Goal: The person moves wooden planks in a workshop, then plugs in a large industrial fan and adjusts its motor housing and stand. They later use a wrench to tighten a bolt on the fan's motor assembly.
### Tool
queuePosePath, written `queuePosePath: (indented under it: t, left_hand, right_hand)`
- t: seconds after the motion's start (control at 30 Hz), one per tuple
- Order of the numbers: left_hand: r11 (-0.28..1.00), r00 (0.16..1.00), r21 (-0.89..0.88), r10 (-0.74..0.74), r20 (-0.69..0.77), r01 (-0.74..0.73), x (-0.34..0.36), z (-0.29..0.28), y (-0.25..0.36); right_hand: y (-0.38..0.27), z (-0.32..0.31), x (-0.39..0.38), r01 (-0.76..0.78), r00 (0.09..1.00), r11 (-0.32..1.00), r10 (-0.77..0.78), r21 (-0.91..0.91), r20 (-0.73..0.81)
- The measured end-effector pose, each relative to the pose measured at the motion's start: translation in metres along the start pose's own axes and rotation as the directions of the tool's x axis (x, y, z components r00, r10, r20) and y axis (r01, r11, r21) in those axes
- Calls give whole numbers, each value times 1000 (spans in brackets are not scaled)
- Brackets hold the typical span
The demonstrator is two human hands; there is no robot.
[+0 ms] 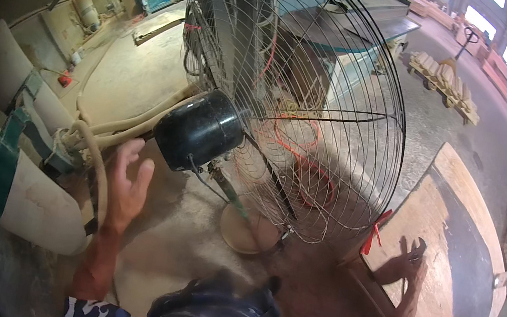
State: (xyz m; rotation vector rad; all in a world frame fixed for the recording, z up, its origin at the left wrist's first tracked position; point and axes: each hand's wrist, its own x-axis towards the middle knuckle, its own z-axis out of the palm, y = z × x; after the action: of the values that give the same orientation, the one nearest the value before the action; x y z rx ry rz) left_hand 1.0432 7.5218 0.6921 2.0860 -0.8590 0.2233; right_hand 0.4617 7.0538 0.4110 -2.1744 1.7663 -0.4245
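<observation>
In front of me stands a large floor fan with a black motor (198, 130) and a round wire guard (350, 117), dusty on its wires. My left hand (127, 193) is raised left of the motor, its fingers apart and nothing in it. It is next to a dusty beige hose (98, 159). Over a wooden board (442, 289) at the right, my right hand (415, 278) is closed around a wrench (417, 250). The wrench's open jaw sticks out past the fingers; its handle is mostly hidden. A red ribbon (374, 232) hangs at the guard's lower right edge.
Big pale dust bags (35, 192) with green bands crowd the left. The fan's round base (249, 232) stands on the dusty floor, near a coiled orange cord (315, 183). A machine table (349, 29) is behind the guard. A pallet jack (450, 76) loaded with wood stands far right.
</observation>
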Motion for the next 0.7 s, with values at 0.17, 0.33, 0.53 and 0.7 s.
queuePosePath:
  t: [0.17, 0.33, 0.53, 0.7]
  left_hand:
    - [998, 998, -56, -25, 64, 29, 55, 0, -11]
    - [988, 954, 157, -38, 297, -10, 102, 14, -18]
    - [1000, 860, 21, 8, 510, -21, 122, 30, -42]
    - [989, 792, -15, 125, 597, -144, 143, 32, -53]
  right_hand:
    - [22, -4, 27, 47, 996, 930, -70, -363, -51]
    - [-79, -57, 53, 142, 942, 990, -142, -22, -303]
    - [-366, -208, 49, 667, 707, 725, -542, 174, -454]
    - [-592, -255, -13, 777, 611, 618, -695, 119, -378]
